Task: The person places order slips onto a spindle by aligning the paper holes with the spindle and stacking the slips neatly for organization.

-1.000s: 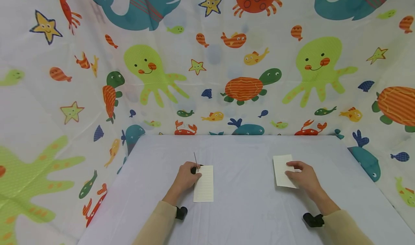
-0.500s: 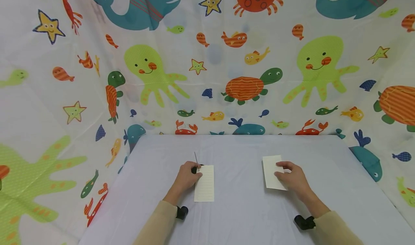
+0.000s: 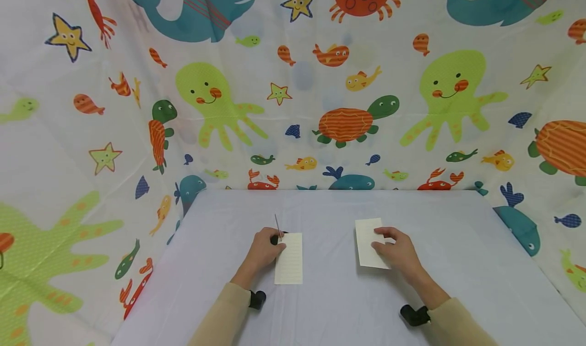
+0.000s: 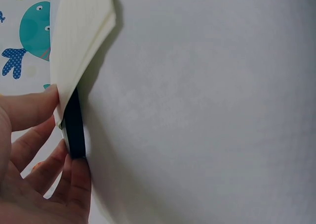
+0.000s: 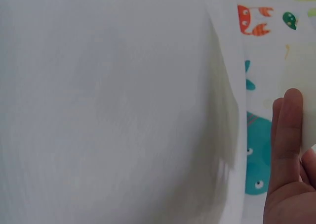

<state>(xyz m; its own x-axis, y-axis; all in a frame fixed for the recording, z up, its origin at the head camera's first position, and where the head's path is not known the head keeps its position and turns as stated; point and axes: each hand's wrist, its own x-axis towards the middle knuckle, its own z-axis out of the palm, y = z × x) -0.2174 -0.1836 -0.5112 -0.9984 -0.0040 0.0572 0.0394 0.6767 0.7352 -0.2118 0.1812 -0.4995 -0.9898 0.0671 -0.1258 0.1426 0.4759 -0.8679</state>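
In the head view my left hand (image 3: 263,249) pinches the top left corner of narrow, cream lined paper (image 3: 289,264). Beside that corner is a small black object (image 3: 273,239), partly hidden by my fingers, with a thin rod-like piece (image 3: 276,223) sticking up. The left wrist view shows the black object as a dark flat band (image 4: 74,127) under the paper, against my fingers; its kind is unclear. Farther right, my right hand (image 3: 403,255) holds a cream sheet of paper (image 3: 369,244) by its right edge between thumb and fingers, tilted, with a shadow below.
A white cloth covers the table (image 3: 329,310). Behind and at both sides hangs a curtain (image 3: 302,86) printed with sea animals. Black wrist cameras are on both forearms, the left camera (image 3: 257,299) and the right camera (image 3: 414,315).
My right hand has moved left with the cream sheet of paper, closer to the lined paper. The left hand stays in place, still holding the lined paper.
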